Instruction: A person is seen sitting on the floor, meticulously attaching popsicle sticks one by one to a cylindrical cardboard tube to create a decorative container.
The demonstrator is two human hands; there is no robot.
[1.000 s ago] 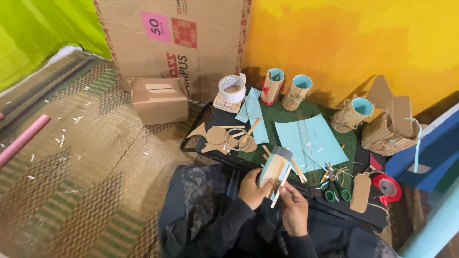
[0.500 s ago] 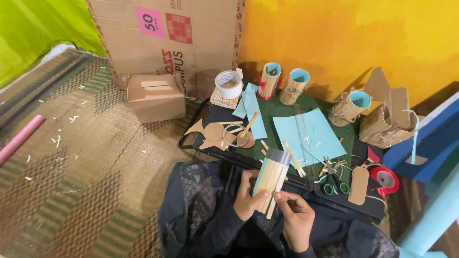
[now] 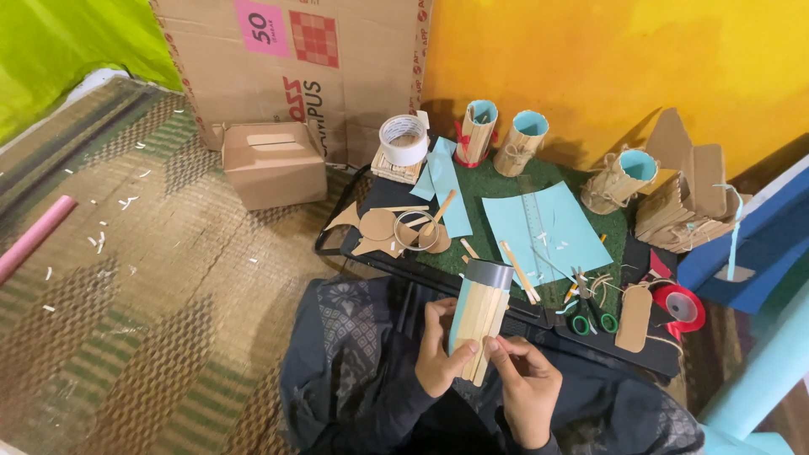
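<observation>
Across the floor to the left spreads a woven mat (image 3: pixel 126 295) in brown and green, flecked with white scraps, with a pink roll (image 3: pixel 34 238) lying at its far left edge. Behind it a big flattened cardboard sheet (image 3: pixel 295 67) leans against the yellow wall (image 3: pixel 632 67), and a small closed cardboard box (image 3: pixel 274 163) stands on the mat just in front of the sheet. Right of the box sits the low dark worktop (image 3: pixel 396 194), partly covered by a green pad (image 3: pixel 497 190). On the pad lies a light blue paper sheet (image 3: pixel 543 227) with a clear ruler (image 3: pixel 533 227) across it. Along the back edge stand three stick-clad cups lined in blue (image 3: pixel 516 141), and at the right a stack of cardboard pieces (image 3: pixel 687 202). A roll of white tape (image 3: pixel 403 139) rests on a small stick block at the back left. Near the front right edge lie a red tape roll (image 3: pixel 681 305), a brown tag (image 3: pixel 634 318) and green-handled scissors (image 3: pixel 590 316).

Over the person's lap, just in front of the worktop, a blue tube half covered in wooden sticks (image 3: pixel 480 316) is held upright. The left hand (image 3: pixel 442 354) has its grip closed around the tube's lower side. The right hand (image 3: pixel 527 383) pinches the lower end of one stick on the tube, thumb and fingertips pressed together on it.
</observation>
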